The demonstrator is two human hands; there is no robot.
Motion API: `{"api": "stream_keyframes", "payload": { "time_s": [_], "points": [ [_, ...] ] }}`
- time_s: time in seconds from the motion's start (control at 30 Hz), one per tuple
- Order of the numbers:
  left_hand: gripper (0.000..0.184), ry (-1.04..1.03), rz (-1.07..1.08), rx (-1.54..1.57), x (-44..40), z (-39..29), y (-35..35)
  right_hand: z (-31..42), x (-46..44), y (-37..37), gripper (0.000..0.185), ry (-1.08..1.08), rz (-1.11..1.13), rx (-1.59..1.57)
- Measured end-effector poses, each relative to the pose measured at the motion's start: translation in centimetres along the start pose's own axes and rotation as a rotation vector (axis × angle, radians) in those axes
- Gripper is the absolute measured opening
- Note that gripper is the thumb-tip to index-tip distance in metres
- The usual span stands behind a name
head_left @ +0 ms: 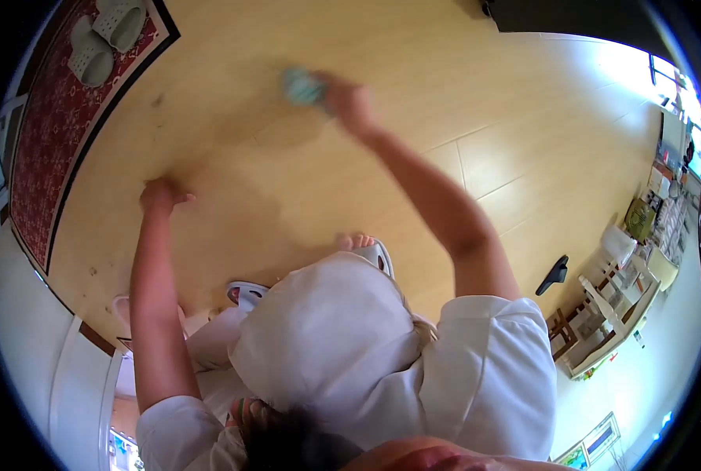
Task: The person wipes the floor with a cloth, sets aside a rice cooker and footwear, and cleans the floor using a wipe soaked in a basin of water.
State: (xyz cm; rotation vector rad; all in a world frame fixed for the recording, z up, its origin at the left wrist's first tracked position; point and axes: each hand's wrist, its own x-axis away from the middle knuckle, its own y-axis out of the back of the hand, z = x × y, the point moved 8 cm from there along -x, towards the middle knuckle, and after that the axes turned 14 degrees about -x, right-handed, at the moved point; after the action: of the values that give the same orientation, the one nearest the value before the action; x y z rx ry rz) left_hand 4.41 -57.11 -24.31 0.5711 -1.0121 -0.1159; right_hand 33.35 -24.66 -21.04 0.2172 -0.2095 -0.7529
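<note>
Right hand (345, 100) grips a blurred teal cloth-like item (302, 86) over the floor (413, 71). Left hand (162, 195) is low; fingers unclear, can't tell how open.

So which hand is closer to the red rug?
Left. The left hand is a short way off the red rug; the right hand, with a blurry blue-green thing, is farther across the floor.
</note>
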Motion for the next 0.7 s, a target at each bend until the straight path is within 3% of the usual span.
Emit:
{"api": "stream_keyframes", "payload": {
  "time_s": [0.03, 0.07, 0.1, 0.13, 0.17, 0.2, 0.27, 0.33, 0.37, 0.4, 0.43, 0.47, 0.57, 0.67, 0.7],
  "points": [
    [0.074, 0.064, 0.076, -0.029, 0.1, 0.4, -0.5, -2.1, -1.0, 5.6, 0.021, -0.186, -0.105, 0.191],
    [0.073, 0.061, 0.075, -0.033, 0.1, 0.3, -0.3, -6.4, -1.6, 12.0, 0.02, -0.103, -0.247, 0.15],
    [0.072, 0.06, 0.076, -0.036, 0.0, 0.2, -0.1, -6.1, -1.8, 17.7, 0.02, 0.09, -0.514, -0.006],
    [0.071, 0.059, 0.078, -0.042, 0.1, 0.1, -0.2, -7.6, -2.0, 23.1, 0.022, -0.076, -0.574, 0.214],
    [0.072, 0.071, 0.098, -0.047, -0.1, 0.1, -0.5, -9.8, -1.8, 27.2, 0.025, 0.047, -0.794, 0.076],
    [0.073, 0.083, 0.118, -0.053, -0.3, 0.2, -0.8, -10.1, -1.2, 28.8, 0.027, -0.114, -0.921, -0.038],
    [0.076, 0.113, 0.085, -0.07, -0.8, 0.8, -1.6, -9.5, -1.8, 28.3, 0.027, -0.098, -1.022, 0.208],
    [0.078, 0.119, 0.007, -0.059, -1.1, 1.2, -2.7, -9.7, -4.5, 23.8, 0.029, -0.024, -0.914, 0.499],
    [0.078, 0.112, -0.021, -0.036, -1.2, 1.4, -3.0, -8.6, -6.0, 19.6, 0.03, -0.145, -0.793, 0.58],
    [0.079, 0.092, -0.033, 0.025, -1.2, 1.4, -3.0, -8.5, -6.8, 14.6, 0.031, -0.194, -0.636, 0.307],
    [0.08, 0.066, -0.042, 0.082, -1.3, 1.3, -3.0, -3.6, -6.6, 7.9, 0.034, -0.026, -0.468, 0.448],
    [0.081, 0.082, 0.048, 0.097, -1.3, 1.5, -3.7, -3.5, -5.8, 1.4, 0.037, 0.142, -0.331, 0.418],
    [0.089, 0.112, 0.162, 0.113, -1.5, 2.0, -4.7, 0.9, -1.0, -13.7, 0.03, 0.34, 0.233, 0.235],
    [0.101, 0.107, -0.004, 0.135, -1.1, 2.0, -5.4, 3.6, 0.5, -12.8, 0.033, 0.017, 0.438, -0.007],
    [0.105, 0.132, -0.061, 0.189, -0.4, 2.1, -5.5, 3.0, 0.9, -9.8, 0.032, -0.044, 0.341, -0.152]
  ]
}}
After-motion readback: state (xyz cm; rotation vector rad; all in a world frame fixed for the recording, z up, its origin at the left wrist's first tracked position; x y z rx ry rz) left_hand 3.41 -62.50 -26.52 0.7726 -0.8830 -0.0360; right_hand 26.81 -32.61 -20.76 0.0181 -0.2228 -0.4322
